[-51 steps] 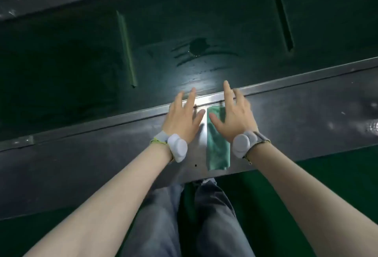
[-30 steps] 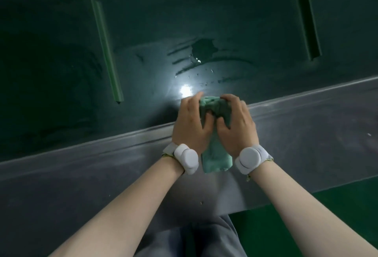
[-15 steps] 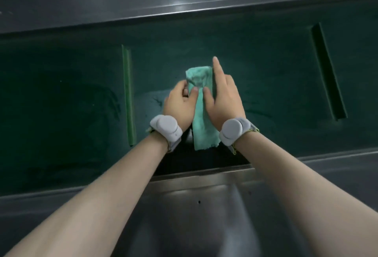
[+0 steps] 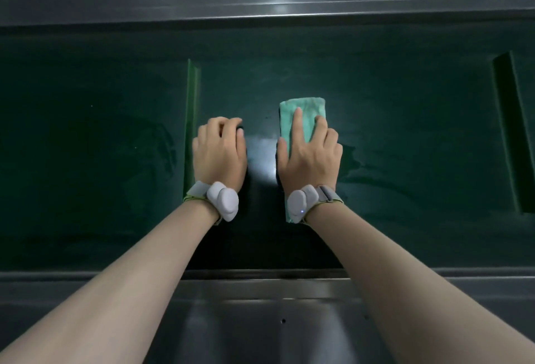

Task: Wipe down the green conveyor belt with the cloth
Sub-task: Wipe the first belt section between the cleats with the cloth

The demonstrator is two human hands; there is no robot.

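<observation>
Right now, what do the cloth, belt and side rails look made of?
Cloth: soft woven or microfibre fabric, matte pale green, folded, flat under the right hand.
Belt: looks like smooth rubber or PVC, dark green, with sheen and wet streaks.
Rails: brushed metal, probably stainless steel, grey with soft glare.

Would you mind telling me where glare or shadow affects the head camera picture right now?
Head view: a bright glare patch sits on the wet green belt between the left hand and right hand; the belt's left part falls into deep shadow; the cloth stays clearly lit; straight rails bow slightly from the wide-angle lens.
</observation>
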